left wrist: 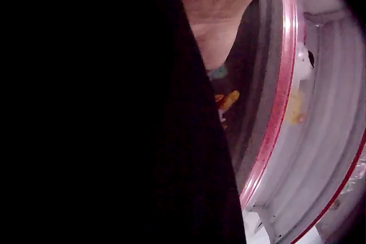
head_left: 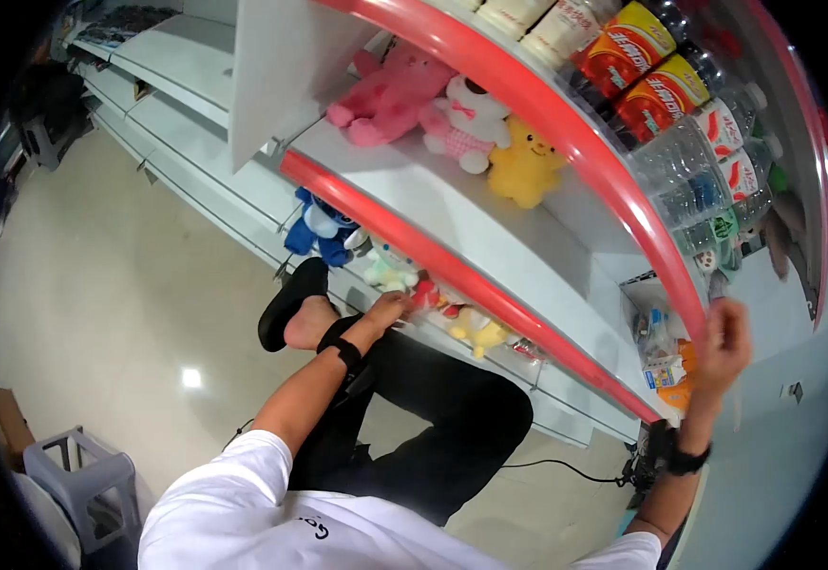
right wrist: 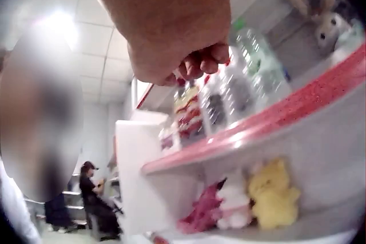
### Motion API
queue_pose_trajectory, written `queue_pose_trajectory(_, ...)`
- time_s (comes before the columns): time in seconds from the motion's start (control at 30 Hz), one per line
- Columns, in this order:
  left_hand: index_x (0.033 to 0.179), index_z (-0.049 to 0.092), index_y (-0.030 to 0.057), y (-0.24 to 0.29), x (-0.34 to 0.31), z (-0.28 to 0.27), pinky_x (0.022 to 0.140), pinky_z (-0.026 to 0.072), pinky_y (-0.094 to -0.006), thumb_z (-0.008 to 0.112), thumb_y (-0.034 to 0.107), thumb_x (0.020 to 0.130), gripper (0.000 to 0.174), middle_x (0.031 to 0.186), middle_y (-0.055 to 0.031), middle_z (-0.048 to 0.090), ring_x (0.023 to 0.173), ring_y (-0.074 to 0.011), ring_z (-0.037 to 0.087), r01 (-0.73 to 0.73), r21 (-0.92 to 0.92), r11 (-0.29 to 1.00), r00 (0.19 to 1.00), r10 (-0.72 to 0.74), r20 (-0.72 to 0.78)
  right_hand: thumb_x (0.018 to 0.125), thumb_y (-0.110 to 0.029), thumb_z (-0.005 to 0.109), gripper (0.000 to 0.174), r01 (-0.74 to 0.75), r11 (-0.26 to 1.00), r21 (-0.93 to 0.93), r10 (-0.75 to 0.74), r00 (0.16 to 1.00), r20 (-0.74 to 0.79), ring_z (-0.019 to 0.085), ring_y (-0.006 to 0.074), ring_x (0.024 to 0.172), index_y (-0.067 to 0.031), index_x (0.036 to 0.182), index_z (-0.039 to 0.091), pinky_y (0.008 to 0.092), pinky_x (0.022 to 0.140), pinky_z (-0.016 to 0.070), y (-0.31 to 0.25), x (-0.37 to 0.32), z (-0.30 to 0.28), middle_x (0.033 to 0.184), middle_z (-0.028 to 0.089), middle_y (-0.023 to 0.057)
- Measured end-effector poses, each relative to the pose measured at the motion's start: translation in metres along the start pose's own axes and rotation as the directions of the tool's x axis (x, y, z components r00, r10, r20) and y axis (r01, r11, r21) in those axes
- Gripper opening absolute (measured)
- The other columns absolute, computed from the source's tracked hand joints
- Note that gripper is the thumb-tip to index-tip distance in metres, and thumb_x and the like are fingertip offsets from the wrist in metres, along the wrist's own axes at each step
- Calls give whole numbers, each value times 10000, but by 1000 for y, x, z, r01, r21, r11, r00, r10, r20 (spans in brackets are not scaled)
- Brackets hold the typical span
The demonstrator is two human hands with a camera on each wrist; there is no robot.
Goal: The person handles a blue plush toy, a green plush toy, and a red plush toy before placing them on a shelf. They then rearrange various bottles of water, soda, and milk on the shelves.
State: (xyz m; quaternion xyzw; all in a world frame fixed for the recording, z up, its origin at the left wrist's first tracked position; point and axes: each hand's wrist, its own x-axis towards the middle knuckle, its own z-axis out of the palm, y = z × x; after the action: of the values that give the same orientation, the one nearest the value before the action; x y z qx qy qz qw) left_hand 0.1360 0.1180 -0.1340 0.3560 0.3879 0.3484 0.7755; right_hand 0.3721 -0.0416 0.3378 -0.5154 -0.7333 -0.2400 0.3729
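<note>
My left hand (head_left: 387, 312) rests near my bent knee, in front of the lowest shelf, close to a small red plush toy (head_left: 424, 294). In the left wrist view dark cloth covers most of the picture and the fingers are hidden. Raised at the right is my right hand (head_left: 723, 344), blurred in the head view, beside the red edge (head_left: 656, 237) of the upper shelf. Its fingers (right wrist: 193, 66) curl loosely downward in the right wrist view, and nothing shows in them. Clear plastic bottles (right wrist: 260, 69) and a plush rabbit (right wrist: 331, 29) stand on the shelf behind it.
A pink plush bear (head_left: 399, 90), a white plush (head_left: 469, 123) and a yellow plush (head_left: 525, 163) sit on the middle shelf. Blue (head_left: 319, 228) and yellow plush toys (head_left: 477, 330) lie below. A grey stool (head_left: 81, 475) stands on the floor. Another person (right wrist: 97, 198) sits in the background.
</note>
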Motion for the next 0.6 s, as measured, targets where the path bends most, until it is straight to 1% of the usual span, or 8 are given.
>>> queue_pose_trajectory(0.13, 919, 574, 55, 2, -10, 2, 580, 461, -286, 518, 138, 886, 105, 769, -45, 608, 657, -144, 578, -21, -19, 1000, 999, 21, 31, 758, -108, 684, 275, -58, 995, 83, 15, 897, 442, 601, 218, 776, -10, 996, 590, 293, 678, 473, -73, -27, 91, 871, 614, 119)
queue_pose_trajectory(0.3, 919, 564, 61, 9, -15, -4, 595, 465, -286, 513, 123, 877, 90, 759, -44, 595, 664, -142, 572, -5, -11, 1000, 999, 5, 39, 764, -261, 693, 443, -37, 997, 70, 6, 915, 403, 573, 344, 957, -4, 1089, 535, 409, 813, 462, -22, -11, 230, 1004, 592, 203)
queue_pose_trajectory(0.37, 812, 632, 55, 10, -20, -4, 542, 439, -281, 584, 176, 781, 134, 706, -30, 573, 623, -136, 538, -65, -54, 996, 998, 64, -16, 762, -299, 694, 479, -19, 998, 59, -5, 926, 378, 566, 350, 977, 3, 1095, 528, 413, 840, 451, 0, 9, 276, 999, 587, 214)
queue_pose_trajectory(0.43, 823, 627, 53, 17, -26, -3, 540, 442, -274, 578, 171, 789, 132, 716, -32, 582, 616, -130, 540, -67, -91, 994, 997, 64, -35, 708, -423, 726, 619, -106, 981, -164, 185, 773, 607, 539, 322, 1031, 10, 1093, 508, 360, 877, 436, 17, 31, 314, 1036, 561, 195)
queue_pose_trajectory(0.47, 833, 622, 51, 20, -27, -3, 538, 444, -268, 572, 166, 796, 131, 726, -34, 591, 610, -125, 541, -67, -122, 990, 997, 61, -49, 708, -423, 726, 619, -102, 981, -163, 182, 773, 608, 539, 322, 1031, 10, 1093, 508, 360, 877, 436, 19, 36, 333, 1036, 561, 195)
queue_pose_trajectory(0.53, 888, 597, 61, 23, -27, -9, 597, 466, -290, 542, 149, 840, 114, 767, -39, 599, 672, -134, 562, -44, -94, 995, 999, 44, -4, 644, -557, 723, 733, -422, 847, -324, 529, 727, 436, 512, 371, 1048, -11, 1085, 510, 408, 907, 423, 20, 45, 362, 1062, 519, 215)
queue_pose_trajectory(0.57, 942, 573, 70, 24, -27, -12, 655, 487, -311, 513, 131, 883, 104, 807, -43, 608, 735, -143, 582, -19, -63, 998, 999, 22, 42, 644, -557, 723, 733, -424, 846, -324, 531, 728, 434, 512, 371, 1048, -11, 1085, 510, 408, 907, 423, 21, 50, 369, 1062, 519, 215)
queue_pose_trajectory(0.6, 942, 573, 70, 24, -27, -12, 655, 487, -311, 513, 131, 883, 104, 807, -43, 608, 735, -143, 582, -17, -62, 998, 999, 20, 43, 626, -596, 715, 762, -581, 748, -320, 658, 708, 254, 466, 412, 1090, -36, 1102, 513, 441, 922, 407, 23, 53, 375, 1147, 469, 233)
